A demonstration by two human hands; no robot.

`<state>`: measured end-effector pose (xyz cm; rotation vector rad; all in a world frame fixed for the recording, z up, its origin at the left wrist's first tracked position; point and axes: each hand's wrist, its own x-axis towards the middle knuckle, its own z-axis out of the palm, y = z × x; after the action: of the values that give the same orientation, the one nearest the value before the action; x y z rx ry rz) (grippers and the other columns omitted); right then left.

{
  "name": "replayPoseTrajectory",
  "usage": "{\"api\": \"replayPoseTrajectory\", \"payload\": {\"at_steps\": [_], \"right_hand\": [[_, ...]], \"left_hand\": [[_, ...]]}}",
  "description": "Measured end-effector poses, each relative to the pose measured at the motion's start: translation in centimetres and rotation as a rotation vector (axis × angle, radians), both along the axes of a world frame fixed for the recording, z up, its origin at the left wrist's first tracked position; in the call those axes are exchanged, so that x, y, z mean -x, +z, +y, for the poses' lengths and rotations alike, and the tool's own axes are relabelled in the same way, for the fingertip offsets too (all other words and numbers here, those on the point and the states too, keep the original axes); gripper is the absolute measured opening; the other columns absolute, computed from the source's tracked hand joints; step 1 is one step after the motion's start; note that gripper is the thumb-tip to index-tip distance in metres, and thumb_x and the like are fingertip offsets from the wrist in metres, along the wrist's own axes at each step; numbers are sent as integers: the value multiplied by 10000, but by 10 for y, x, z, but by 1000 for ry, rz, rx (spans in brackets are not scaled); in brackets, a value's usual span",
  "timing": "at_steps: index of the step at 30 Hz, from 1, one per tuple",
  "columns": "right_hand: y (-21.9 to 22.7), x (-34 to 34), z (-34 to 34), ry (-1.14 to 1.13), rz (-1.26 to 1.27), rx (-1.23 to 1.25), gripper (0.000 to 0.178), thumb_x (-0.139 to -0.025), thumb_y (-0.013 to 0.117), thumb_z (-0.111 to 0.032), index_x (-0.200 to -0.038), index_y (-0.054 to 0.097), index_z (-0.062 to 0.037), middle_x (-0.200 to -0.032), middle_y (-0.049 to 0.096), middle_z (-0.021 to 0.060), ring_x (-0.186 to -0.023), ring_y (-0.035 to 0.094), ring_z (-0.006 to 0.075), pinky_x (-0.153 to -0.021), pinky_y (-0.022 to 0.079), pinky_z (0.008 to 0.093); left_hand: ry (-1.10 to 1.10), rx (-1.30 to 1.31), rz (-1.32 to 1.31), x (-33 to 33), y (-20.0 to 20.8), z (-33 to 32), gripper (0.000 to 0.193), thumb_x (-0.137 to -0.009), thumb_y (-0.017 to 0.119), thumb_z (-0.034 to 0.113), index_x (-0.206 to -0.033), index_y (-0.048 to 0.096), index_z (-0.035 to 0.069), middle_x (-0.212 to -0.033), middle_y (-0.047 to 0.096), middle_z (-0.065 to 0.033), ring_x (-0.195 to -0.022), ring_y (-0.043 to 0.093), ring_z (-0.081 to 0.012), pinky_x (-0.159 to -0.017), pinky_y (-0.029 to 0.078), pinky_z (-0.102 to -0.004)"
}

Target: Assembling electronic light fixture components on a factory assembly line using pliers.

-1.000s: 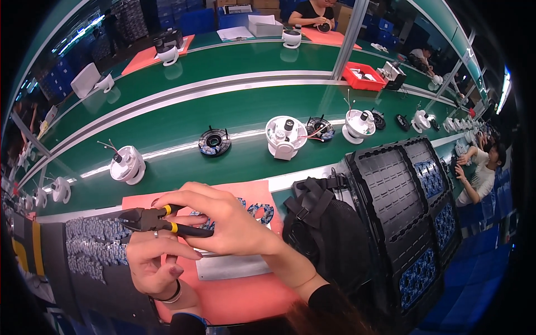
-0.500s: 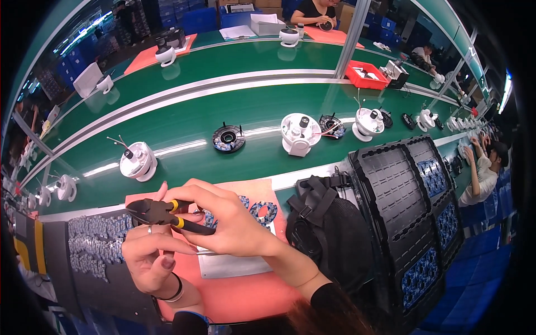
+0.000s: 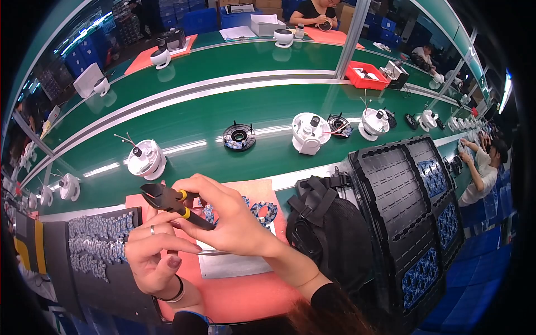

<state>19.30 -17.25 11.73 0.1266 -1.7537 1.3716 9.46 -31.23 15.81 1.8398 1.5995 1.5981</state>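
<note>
My right hand (image 3: 226,215) is wrapped round diagonal cutters (image 3: 159,198) with black and yellow handles, their dark jaws pointing up and left. Just below and beside the jaws is my left hand (image 3: 153,254), a ring on one finger. Its thumb stands apart from the index finger, which stretches right beneath the cutters; other fingers are partly hidden behind the tool. I see nothing held in it. Beyond my right hand, blue ring-shaped circuit boards (image 3: 264,213) sit at a grey metal plate (image 3: 237,268), on a pink mat (image 3: 240,298).
Many small circuit boards (image 3: 97,245) lie on a dark board at left. A black bag (image 3: 335,229) and black tray (image 3: 385,190) stand right. White camera housings (image 3: 147,159) and a black round part (image 3: 239,137) sit on the green conveyor (image 3: 195,128). Co-workers sit across and at right.
The housings and black parts on the near conveyor have shifted right; those on the far one slid slightly left. The cutters have turned, jaws tilting more upward. My left hand has barely moved.
</note>
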Motion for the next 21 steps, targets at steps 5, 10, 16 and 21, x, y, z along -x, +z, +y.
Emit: {"api": "replayPoseTrajectory", "payload": {"at_steps": [5,10,16,21], "right_hand": [[3,-4,2,15,-38,-13,450,-769,763,-8,-1174,573,-58,-905,589,68,-766,590,181,-662,478,304],[4,-5,1,12,-49,9,456,-768,769,-12,-1173,566,-61,-924,583,69,-757,585,177,-652,475,302],[1,-5,6,-64,-53,-15,482,-763,785,-37,-1185,553,-58,-935,583,70,-756,584,181,-649,472,302],[2,-5,8,-30,-56,-7,454,-779,771,-37,-1189,575,-42,-971,633,82,-787,624,186,-672,494,299]], "left_hand": [[23,0,12,-2,-2,2,426,-916,613,373,-789,744,-12,-542,512,-48,-587,508,-211,-817,493,-423],[6,0,-2,0,-2,1,401,-897,627,360,-800,749,-9,-538,505,-55,-639,550,-241,-815,476,-422],[-25,-20,93,0,-2,11,360,-865,643,342,-808,758,6,-529,493,-50,-698,604,-279,-880,453,-469],[0,66,42,-3,-3,9,346,-843,655,335,-803,758,7,-524,470,-44,-701,588,-277,-865,445,-454]]}}
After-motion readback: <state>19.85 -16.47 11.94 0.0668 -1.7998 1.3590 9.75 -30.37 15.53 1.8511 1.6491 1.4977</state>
